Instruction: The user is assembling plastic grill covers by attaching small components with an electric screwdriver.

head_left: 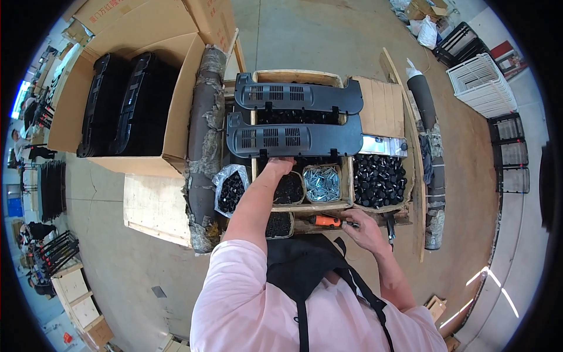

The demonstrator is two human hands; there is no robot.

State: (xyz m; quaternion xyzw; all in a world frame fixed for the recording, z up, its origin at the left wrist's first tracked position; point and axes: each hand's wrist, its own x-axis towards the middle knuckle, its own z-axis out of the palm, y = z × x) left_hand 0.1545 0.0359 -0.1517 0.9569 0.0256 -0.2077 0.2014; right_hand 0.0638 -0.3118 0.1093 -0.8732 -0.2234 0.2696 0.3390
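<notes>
Panel (293,139), the nearer dark one, lies crosswise at frame centre; the left hand (278,166) grips its lower edge, while the right hand (365,227), lower right, pinches a screwdriver (326,221).

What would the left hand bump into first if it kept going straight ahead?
Probably the nearer dark grey vented panel. The left hand points up at its lower edge and looks already at it, though depth is hard to judge.
</notes>
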